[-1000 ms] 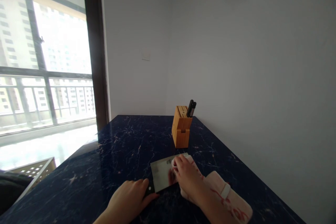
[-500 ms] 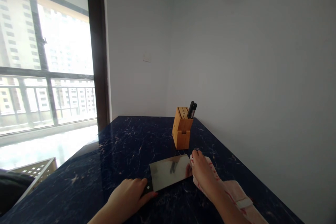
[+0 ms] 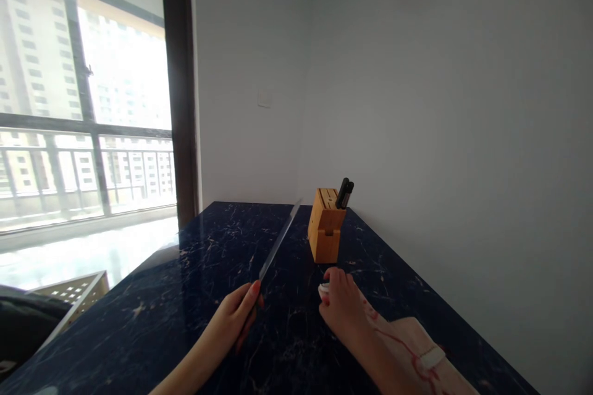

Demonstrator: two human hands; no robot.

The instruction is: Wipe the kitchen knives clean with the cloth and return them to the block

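My left hand (image 3: pixel 238 315) is closed around the dark handle of a cleaver (image 3: pixel 280 239), whose blade is turned edge-on and points up and away over the table. To the right, my right hand (image 3: pixel 341 303) grips a bunched end of a pink and white cloth (image 3: pixel 410 345), apart from the blade. The rest of the cloth trails beneath my right forearm toward the near right. Beyond my hands a wooden knife block (image 3: pixel 327 234) stands upright, with black-handled tools (image 3: pixel 344 193) in its right side and several bare slots.
The dark blue marbled table (image 3: pixel 231 241) runs up to the grey wall (image 3: pixel 440 136) on the right. At the lower left are a perforated light-coloured crate (image 3: pixel 76 296) and a dark item (image 3: pixel 28 327). A large window (image 3: pixel 88 105) is on the left.
The cleaver has turned from broad face up to edge-on, its blade swinging up and away from the cloth. My right hand, holding the cloth, has moved slightly left. The view has shifted a little.
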